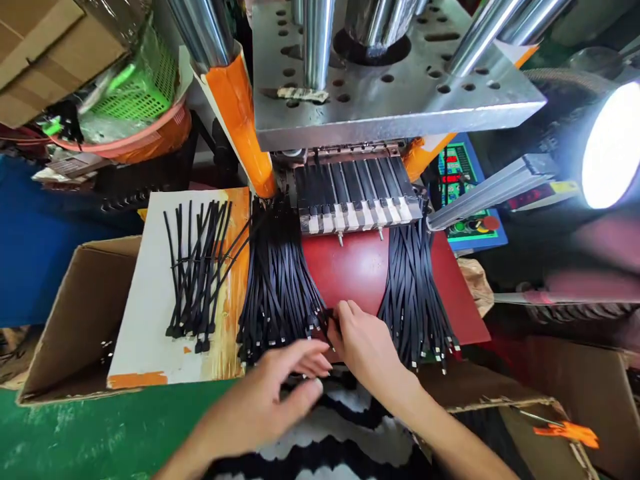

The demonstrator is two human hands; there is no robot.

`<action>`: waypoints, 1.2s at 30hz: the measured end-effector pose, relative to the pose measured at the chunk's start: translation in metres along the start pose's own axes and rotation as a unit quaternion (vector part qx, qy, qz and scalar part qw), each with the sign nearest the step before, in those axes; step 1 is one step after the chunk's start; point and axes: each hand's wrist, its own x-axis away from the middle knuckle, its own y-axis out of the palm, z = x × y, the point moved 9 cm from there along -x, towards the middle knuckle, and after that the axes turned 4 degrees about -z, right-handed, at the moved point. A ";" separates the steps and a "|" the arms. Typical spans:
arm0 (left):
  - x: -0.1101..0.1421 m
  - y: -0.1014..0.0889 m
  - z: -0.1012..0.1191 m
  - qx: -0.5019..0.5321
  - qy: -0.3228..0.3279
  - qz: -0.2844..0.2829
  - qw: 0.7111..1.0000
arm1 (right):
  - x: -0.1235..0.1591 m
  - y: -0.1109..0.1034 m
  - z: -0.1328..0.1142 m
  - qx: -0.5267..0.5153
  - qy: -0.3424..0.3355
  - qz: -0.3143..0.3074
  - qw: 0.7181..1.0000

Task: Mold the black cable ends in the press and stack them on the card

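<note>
My right hand (367,343) is closed in a pinch at the right edge of a thick bunch of flat black cables (280,280). Its fingertips grip a black cable end, partly hidden by the fingers. Just left of it, my left hand (280,390) hovers below the bunch, fingers apart and holding nothing visible. Small metal-tipped connectors line the lower ends of the cables. A second black bunch (413,287) hangs over the red board (345,270) to the right. Behind my hands, a slotted metal block (357,190) has black strips and white pieces along its front.
A steel press plate (400,110) with thick columns overhangs the block. Loose black cables lie on a white board (145,300) at left, beside a cardboard box (63,333). At right are a control panel (467,193), a bright lamp (613,147) and another box (525,433).
</note>
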 end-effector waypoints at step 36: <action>-0.029 0.093 -0.002 0.233 -0.068 -0.020 0.970 | 0.059 -0.038 0.051 -0.595 -0.020 0.056 0.801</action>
